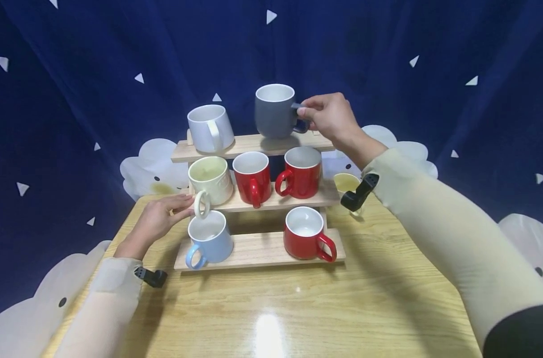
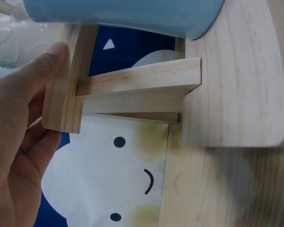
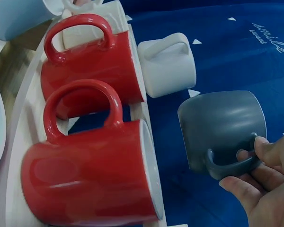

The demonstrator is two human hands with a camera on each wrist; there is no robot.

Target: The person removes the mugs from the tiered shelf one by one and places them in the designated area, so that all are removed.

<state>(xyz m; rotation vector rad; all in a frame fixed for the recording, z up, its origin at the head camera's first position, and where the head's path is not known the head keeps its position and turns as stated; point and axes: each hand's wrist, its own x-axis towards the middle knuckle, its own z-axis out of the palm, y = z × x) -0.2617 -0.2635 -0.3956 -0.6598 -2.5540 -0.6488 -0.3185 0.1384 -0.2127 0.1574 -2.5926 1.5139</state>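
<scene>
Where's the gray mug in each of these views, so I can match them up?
Head: the gray mug is in the upper middle, held by the right hand.
Left wrist: not in it.
Right wrist: right of centre, in the same hand.
Shared landmark: the navy curtain with white triangles.

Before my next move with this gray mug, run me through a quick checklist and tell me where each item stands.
1. Grip on the gray mug: ok, your right hand pinches its handle.
2. Mug upright: ok, rim up.
3. Mug seated on the top shelf: not ok, the right wrist view appears to show a gap under its base.
4. Clear of the white mug: ok, they stand apart.
5. Rack held: ok, your left hand grips the left end of the middle shelf.
6. Right arm clear of the yellow cup: cannot tell, they overlap in the head view.
</scene>
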